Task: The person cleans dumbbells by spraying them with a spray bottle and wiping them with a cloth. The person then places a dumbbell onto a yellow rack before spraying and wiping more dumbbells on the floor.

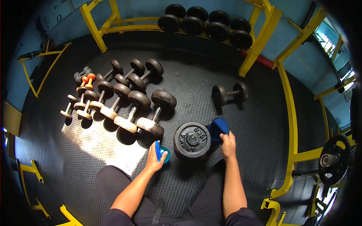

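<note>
A black dumbbell (192,139) marked 16KG stands on end on the floor in front of me, its round face turned up. My right hand (228,147) is closed on a dark blue cloth (218,130), which lies against the right side of that dumbbell. My left hand (154,159), to the left of the dumbbell, grips a spray bottle (164,154) with a blue trigger head and a teal body. The dumbbell's handle and lower end are hidden beneath the top plate.
Several worn dumbbells (128,123) lie in rows at the left, with small orange dumbbells (90,80) beyond. Another black dumbbell (230,94) lies at the right. Dumbbells on a yellow rack (132,28) line the back wall. A yellow frame (289,109) with a weight plate (335,160) bounds the right side.
</note>
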`<control>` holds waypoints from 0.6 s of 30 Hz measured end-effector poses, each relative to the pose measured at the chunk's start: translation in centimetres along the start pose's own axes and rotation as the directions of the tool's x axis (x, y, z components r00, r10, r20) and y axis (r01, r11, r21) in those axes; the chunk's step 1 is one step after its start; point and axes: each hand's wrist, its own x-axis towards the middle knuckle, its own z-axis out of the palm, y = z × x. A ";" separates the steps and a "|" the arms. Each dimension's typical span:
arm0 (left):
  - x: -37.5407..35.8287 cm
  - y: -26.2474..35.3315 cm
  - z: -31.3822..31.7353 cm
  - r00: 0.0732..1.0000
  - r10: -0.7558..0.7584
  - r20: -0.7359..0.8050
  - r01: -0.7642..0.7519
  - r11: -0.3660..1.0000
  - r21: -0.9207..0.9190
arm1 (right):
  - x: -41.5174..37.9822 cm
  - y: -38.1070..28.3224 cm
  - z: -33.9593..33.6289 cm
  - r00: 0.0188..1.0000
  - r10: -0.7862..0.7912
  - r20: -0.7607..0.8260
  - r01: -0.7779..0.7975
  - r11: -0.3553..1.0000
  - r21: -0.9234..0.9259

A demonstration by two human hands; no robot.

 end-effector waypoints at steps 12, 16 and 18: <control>0.6 -1.5 -3.1 0.862 -0.259 0.437 0.101 0.931 0.352 | -9.5 0.5 4.3 0.910 0.014 0.415 0.401 0.228 -0.887; 1.7 -0.4 -3.4 0.705 -0.472 0.530 0.219 0.855 0.470 | -10.6 0.9 4.8 0.899 0.010 0.437 0.428 0.187 -0.884; 1.8 0.5 -3.6 0.682 -0.501 0.533 0.213 0.833 0.510 | -11.1 0.9 5.1 0.884 -0.028 0.467 0.465 0.162 -0.870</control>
